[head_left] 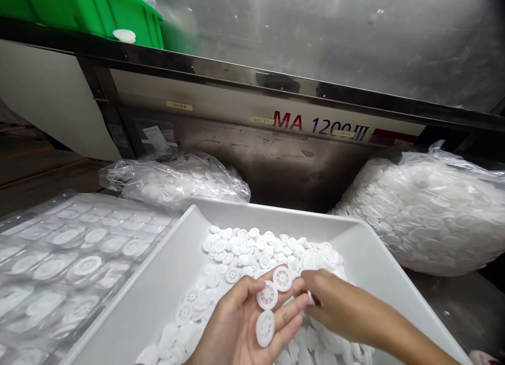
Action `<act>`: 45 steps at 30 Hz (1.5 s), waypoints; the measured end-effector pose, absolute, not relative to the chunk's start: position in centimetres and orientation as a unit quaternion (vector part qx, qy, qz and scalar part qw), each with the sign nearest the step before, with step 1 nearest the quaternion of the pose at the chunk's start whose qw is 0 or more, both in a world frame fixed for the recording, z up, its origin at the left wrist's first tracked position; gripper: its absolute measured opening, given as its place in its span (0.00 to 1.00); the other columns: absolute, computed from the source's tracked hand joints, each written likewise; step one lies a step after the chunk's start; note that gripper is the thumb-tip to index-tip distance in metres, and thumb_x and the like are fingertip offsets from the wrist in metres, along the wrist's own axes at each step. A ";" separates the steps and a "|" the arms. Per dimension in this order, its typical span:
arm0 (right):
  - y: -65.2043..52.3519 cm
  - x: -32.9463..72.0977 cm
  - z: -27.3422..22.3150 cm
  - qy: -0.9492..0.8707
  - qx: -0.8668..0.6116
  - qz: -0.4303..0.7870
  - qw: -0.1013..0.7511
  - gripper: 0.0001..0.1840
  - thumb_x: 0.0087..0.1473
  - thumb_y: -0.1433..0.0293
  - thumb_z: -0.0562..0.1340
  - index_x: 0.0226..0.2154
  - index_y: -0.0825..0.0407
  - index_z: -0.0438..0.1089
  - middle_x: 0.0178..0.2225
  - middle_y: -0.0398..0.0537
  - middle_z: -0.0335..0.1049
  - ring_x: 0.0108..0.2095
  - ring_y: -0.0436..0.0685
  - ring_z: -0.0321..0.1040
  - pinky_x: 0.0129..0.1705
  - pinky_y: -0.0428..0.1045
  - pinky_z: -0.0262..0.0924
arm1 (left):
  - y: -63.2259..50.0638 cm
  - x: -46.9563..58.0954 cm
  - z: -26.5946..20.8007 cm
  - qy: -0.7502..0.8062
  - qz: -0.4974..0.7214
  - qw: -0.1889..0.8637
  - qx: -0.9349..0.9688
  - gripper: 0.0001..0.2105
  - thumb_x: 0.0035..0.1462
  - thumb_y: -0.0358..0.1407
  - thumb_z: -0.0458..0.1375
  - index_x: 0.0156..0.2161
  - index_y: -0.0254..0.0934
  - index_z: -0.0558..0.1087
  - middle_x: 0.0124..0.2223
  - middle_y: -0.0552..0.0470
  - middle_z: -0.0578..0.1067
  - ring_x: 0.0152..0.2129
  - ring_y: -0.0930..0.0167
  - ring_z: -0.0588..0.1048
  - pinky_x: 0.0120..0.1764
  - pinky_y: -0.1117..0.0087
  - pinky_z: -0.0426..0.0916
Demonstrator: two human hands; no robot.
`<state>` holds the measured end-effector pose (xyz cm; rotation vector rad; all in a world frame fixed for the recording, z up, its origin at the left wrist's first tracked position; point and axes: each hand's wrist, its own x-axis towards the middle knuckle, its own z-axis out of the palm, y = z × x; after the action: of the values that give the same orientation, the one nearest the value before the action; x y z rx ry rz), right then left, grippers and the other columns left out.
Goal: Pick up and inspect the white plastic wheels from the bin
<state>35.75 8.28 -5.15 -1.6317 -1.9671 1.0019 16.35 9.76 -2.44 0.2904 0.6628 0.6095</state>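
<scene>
My left hand (242,323) lies palm up over the white tray (173,270), with three small white plastic wheels (267,295) resting on its fingers. My right hand (321,296) reaches in from the right, its fingertips touching the wheel nearest the left hand's fingertips (283,278) and the heap below. A pile of the same white wheels (252,252) fills the middle of the tray.
A clear blister tray with wheels set in its pockets (74,254) lies at the left. Two clear bags of white parts sit behind: one (173,178) at centre left, a bigger one (434,212) at the right. A machine panel marked MA 1200 (319,124) and a green bin (98,10) stand behind.
</scene>
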 end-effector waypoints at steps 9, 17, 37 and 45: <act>8.8 34.1 -2.9 -0.604 -0.562 0.462 0.324 0.03 0.56 0.68 0.57 0.33 0.50 0.64 0.31 0.43 0.66 0.32 0.52 0.63 0.29 0.46 0.57 | 10.1 16.6 -2.6 0.316 0.323 0.882 0.131 0.24 0.57 0.32 0.48 0.57 0.24 0.53 0.55 0.33 0.68 0.52 0.58 0.66 0.58 0.61 0.55; 8.6 33.7 -2.8 -0.600 -0.581 0.446 0.322 0.07 0.55 0.67 0.58 0.28 0.50 0.67 0.29 0.42 0.68 0.33 0.53 0.64 0.33 0.47 0.56 | 10.4 16.4 -1.5 0.313 0.303 0.893 0.113 0.26 0.58 0.32 0.47 0.59 0.22 0.48 0.54 0.33 0.69 0.52 0.60 0.67 0.56 0.64 0.57; 8.6 34.3 -1.9 -0.619 -0.615 0.347 0.343 0.14 0.60 0.61 0.52 0.27 0.48 0.64 0.27 0.40 0.59 0.28 0.51 0.55 0.27 0.47 0.49 | 10.4 16.7 -2.6 0.317 0.336 0.874 0.152 0.24 0.58 0.34 0.49 0.58 0.26 0.56 0.54 0.37 0.69 0.52 0.58 0.67 0.56 0.58 0.60; 8.3 34.4 -1.8 -0.667 -0.573 0.330 0.343 0.07 0.60 0.69 0.52 0.31 0.46 0.62 0.31 0.38 0.61 0.30 0.50 0.58 0.29 0.46 0.54 | 10.0 16.5 -2.4 0.295 0.332 0.883 0.150 0.24 0.58 0.33 0.48 0.59 0.27 0.54 0.54 0.37 0.69 0.53 0.60 0.66 0.57 0.59 0.58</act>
<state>34.36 8.30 -1.81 -1.4898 -1.7339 0.8587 16.47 10.01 -2.40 0.3130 0.6145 0.6905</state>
